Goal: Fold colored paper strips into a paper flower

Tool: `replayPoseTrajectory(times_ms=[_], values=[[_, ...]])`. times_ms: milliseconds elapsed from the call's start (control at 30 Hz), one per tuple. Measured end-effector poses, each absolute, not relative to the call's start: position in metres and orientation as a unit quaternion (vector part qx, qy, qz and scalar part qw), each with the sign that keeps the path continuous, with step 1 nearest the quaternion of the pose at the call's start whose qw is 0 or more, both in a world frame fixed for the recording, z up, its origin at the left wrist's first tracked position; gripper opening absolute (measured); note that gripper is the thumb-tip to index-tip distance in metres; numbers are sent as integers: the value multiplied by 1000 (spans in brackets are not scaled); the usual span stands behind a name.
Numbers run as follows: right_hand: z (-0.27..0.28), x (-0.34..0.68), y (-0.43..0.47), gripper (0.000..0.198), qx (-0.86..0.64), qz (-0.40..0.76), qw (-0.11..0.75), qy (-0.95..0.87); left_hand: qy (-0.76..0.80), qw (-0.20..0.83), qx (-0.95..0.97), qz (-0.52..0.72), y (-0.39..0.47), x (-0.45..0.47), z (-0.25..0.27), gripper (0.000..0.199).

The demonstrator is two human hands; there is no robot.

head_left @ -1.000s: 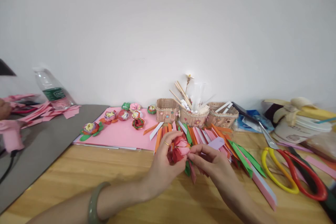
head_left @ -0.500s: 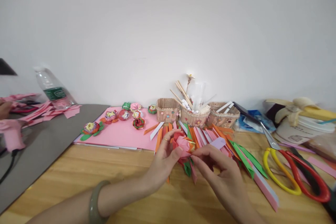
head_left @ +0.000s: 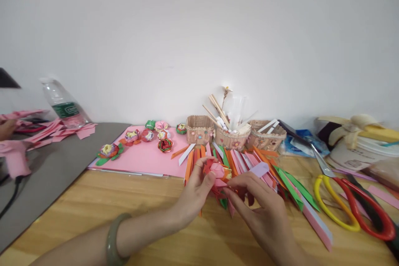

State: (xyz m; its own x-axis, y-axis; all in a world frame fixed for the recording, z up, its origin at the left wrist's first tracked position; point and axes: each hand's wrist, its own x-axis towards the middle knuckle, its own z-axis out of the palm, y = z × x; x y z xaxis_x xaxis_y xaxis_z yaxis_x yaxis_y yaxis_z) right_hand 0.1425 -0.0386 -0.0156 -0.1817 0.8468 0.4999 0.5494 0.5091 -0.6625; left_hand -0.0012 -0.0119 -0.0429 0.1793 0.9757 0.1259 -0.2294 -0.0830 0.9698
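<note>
A folded paper flower [head_left: 217, 170] in pink, red and yellow is held above the wooden table. My left hand [head_left: 196, 193] wraps round its left side, thumb at the front. At the flower's lower right, the thumb and forefinger of my right hand [head_left: 262, 201] pinch a pink petal at its edge. Behind and below the flower lie many folded paper strips [head_left: 238, 162] in orange, pink, green and lilac. The far side of the flower is hidden.
Several finished paper flowers [head_left: 165, 145] sit on pink paper sheets [head_left: 143, 160]. Small woven baskets [head_left: 200, 131] line the wall. Large scissors [head_left: 338, 183] rest at the right. A bottle [head_left: 64, 104], a pink glue gun [head_left: 15, 156] and another person's hand [head_left: 6, 129] are at the left.
My right fingers have moved slightly left and down along the flower's lower edge. The flower is turned a little; my left hand keeps its hold.
</note>
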Motion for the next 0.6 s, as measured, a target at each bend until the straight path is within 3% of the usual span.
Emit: replayPoseTrajectory(times_ms=[233,400,600], values=[[-16,141,-34,19,-500,338,416,-680,342,607,520,494,-14,-4,-39,49],[-16,141,-33,21,-509,314,398,-696,336,633,515,470,-15,-4,-36,51],[-13,145,-30,24,-531,326,424,-657,293,674,478,480,-14,-4,-35,69]])
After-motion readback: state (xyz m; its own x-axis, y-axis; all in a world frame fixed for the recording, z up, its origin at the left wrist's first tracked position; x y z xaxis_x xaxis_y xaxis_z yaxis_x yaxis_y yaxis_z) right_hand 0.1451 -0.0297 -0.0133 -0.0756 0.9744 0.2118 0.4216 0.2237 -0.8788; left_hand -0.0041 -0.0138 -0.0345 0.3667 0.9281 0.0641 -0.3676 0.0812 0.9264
